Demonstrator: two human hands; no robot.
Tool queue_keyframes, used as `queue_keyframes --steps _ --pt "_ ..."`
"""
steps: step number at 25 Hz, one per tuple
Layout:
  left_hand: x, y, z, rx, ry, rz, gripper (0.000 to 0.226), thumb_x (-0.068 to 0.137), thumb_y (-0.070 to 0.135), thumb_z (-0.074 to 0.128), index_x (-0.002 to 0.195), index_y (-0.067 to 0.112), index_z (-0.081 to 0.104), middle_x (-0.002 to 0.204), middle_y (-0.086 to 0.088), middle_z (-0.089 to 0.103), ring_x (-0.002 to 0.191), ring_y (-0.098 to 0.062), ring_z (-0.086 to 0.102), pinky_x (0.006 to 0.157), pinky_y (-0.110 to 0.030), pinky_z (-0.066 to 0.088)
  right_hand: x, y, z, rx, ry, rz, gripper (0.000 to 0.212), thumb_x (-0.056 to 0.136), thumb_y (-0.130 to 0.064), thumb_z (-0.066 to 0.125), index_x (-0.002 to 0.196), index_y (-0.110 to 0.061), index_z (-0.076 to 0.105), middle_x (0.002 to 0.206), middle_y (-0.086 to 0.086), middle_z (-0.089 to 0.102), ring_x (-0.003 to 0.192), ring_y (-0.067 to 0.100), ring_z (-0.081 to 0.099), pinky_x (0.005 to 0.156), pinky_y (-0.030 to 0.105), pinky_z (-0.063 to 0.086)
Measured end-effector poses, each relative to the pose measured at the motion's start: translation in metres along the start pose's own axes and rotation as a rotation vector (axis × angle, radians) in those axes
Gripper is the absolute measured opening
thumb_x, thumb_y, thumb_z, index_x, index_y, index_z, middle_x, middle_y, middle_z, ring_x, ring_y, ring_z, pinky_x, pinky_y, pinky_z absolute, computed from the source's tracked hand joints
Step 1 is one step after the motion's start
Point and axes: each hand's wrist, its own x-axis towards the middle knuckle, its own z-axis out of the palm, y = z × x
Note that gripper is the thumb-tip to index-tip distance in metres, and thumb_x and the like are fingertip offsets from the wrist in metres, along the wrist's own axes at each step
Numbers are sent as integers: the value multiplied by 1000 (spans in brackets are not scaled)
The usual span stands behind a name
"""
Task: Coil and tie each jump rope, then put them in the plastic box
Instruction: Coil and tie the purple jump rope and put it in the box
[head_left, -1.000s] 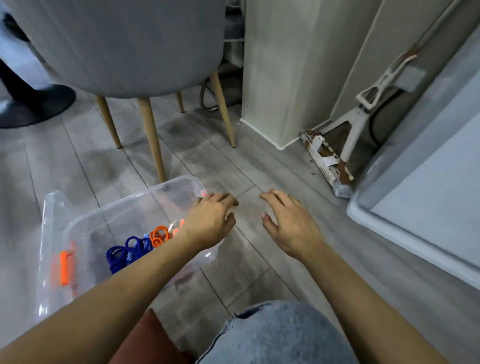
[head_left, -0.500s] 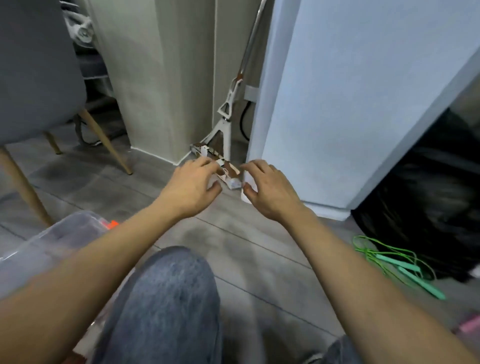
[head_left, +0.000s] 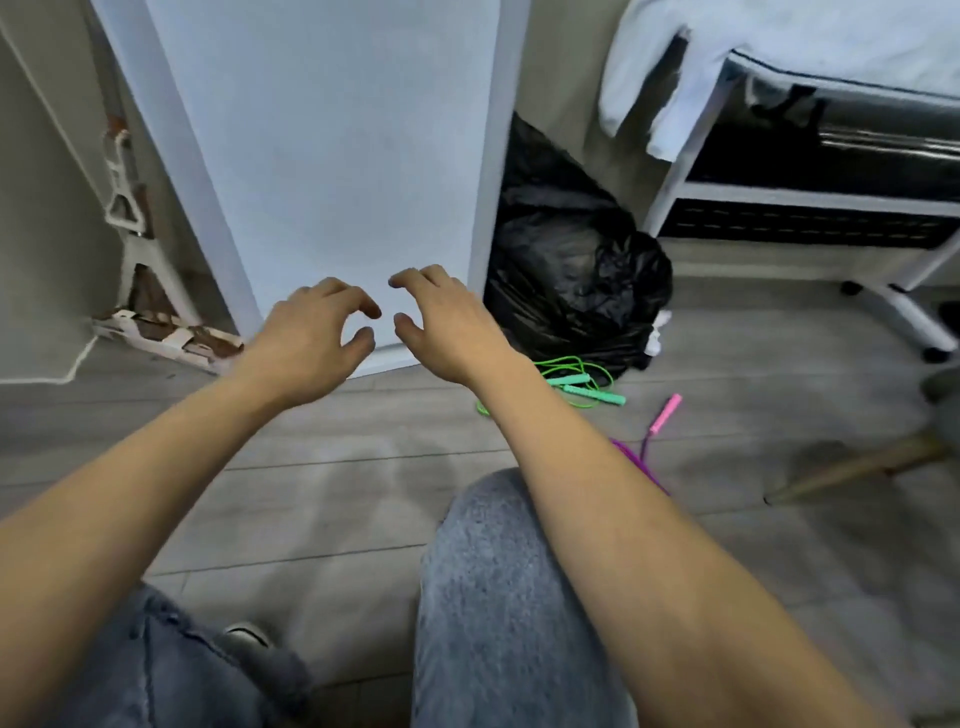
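Note:
A green jump rope (head_left: 582, 382) lies loose on the grey floor beside a black bag, its two mint handles side by side. A pink and purple jump rope (head_left: 655, 430) lies just right of my right forearm, partly hidden behind it. My left hand (head_left: 306, 340) and my right hand (head_left: 447, 322) hover side by side in front of a white panel, both empty with curled, spread fingers. My right hand is up and left of the green rope, not touching it. The plastic box is out of view.
A tall white panel (head_left: 332, 156) stands ahead. A black rubbish bag (head_left: 571, 270) sits to its right, a white wheeled rack (head_left: 810, 208) beyond it. A folded mop (head_left: 145, 291) leans at left. A wooden chair leg (head_left: 857, 467) crosses the right floor. My jeans-covered knees fill the bottom.
My view has swung right, away from the plastic box and the chair, bringing the green and pink ropes into sight. Both hands stayed empty and held out in front.

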Motion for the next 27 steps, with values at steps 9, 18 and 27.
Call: queue_keyframes --steps 9,18,27 --pt "13 73 121 -42 -142 92 24 89 27 57 111 21 66 118 -7 61 109 -35 57 94 -49 45 -84 127 23 124 46 329 40 91 -26 57 130 -16 57 126 11 54 112 34 56 94 47 46" --pt "12 72 199 13 -315 62 38 82 38 44 109 23 67 115 -7 62 106 -35 58 94 -50 45 -163 213 124 240 -146 574 43 88 -30 57 127 -14 60 121 15 58 112 36 57 95 45 47" --pt "22 73 300 -3 -436 -8 19 89 20 61 107 23 67 115 -5 63 104 -33 59 91 -45 46 -210 287 194 119 -181 800 51 87 -26 61 136 -19 51 133 12 51 121 36 50 99 44 43"
